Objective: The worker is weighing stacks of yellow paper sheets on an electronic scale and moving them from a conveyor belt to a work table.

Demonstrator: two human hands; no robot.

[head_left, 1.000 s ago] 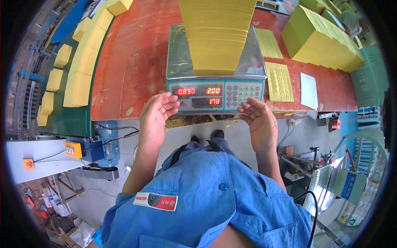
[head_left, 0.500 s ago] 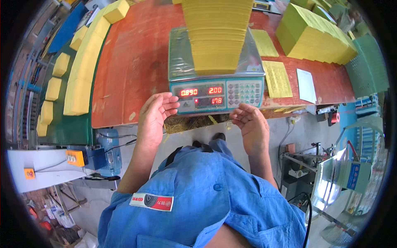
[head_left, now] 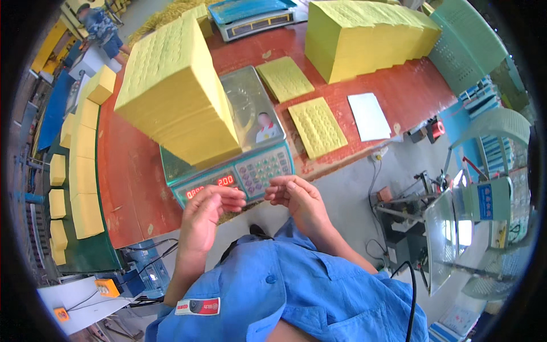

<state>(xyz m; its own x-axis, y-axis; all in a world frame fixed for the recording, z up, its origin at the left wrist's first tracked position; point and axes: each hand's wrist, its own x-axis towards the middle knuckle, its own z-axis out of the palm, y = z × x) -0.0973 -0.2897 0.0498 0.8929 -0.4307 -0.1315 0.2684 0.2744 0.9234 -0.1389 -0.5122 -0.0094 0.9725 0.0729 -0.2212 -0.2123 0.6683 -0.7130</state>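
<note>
A tall stack of yellow paper (head_left: pixel 171 91) with rows of punched marks stands on the metal pan of a digital scale (head_left: pixel 242 85). Red digits glow on the scale's green front panel. My left hand (head_left: pixel 206 214) is just in front of the display, fingers extended and holding nothing. Beside it, before the keypad, my right hand (head_left: pixel 297 200) is raised with fingers loosely bent, also with nothing in it. The two palms roughly face each other, a small gap apart. Neither hand touches the stack.
Two yellow punched sheets (head_left: pixel 317 128) and a white sheet (head_left: pixel 369 117) lie right of the scale on the red table (head_left: pixel 142 199). Behind them stands a long yellow stack (head_left: pixel 364 48). Yellow blocks (head_left: pixel 85 165) line a green surface leftward. Another person (head_left: pixel 102 28) stands far left.
The view has turned, so the scale and stack appear tilted and farther left. My hands have come closer together, still in front of the scale's panel. The stack remains on the pan.
</note>
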